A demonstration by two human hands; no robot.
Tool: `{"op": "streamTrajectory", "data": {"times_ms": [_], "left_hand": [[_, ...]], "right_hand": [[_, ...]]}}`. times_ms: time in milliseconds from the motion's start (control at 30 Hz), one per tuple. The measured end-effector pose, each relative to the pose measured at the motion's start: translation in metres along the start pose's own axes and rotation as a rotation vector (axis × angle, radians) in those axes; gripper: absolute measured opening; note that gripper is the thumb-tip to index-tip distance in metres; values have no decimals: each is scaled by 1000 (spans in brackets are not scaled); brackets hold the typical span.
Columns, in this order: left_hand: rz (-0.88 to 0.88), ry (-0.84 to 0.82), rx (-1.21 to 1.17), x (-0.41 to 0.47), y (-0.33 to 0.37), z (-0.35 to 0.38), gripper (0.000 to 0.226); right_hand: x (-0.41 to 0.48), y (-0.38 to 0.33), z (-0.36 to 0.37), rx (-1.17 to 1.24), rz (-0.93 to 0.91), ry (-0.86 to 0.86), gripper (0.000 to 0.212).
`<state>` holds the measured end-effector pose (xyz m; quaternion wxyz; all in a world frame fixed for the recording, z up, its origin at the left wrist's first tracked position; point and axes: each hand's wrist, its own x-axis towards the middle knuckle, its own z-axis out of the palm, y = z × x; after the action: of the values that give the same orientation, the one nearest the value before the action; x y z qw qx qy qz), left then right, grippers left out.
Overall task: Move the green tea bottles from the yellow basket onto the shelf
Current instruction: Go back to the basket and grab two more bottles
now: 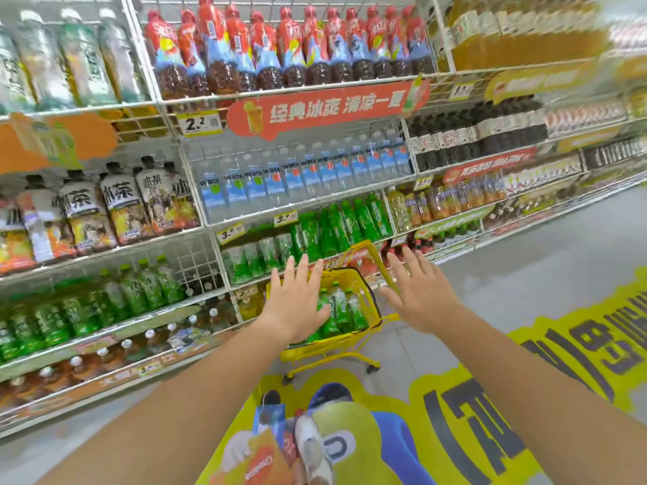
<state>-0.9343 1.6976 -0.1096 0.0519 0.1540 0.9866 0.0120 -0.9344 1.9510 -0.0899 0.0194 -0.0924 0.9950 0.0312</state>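
Left hand (297,302): I see it stretched out over the yellow basket (370,302) — fingers (301,271) straight and spread, holding nothing.
Right hand (422,297): just right of the basket, fingers spread, empty.
Green tea bottles (345,311): upright in the basket — beside the shelf (147,318).

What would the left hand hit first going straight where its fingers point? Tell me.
Likely the shelved green bottles, beyond the yellow basket; the left hand points forward over its rim. Depth is unclear.
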Motion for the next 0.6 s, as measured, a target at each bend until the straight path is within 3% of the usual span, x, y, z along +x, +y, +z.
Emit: {"op": "streamTrajectory", "data": {"times_ms": [367,600], "left_hand": [[-82,-117,-27,140,-31,48,83],[-176,-261,-14,203,-45,138,83]], "right_hand": [[148,33,48,-19,-71,-98,91],[227,33,141,4,-156,-219,79]]}}
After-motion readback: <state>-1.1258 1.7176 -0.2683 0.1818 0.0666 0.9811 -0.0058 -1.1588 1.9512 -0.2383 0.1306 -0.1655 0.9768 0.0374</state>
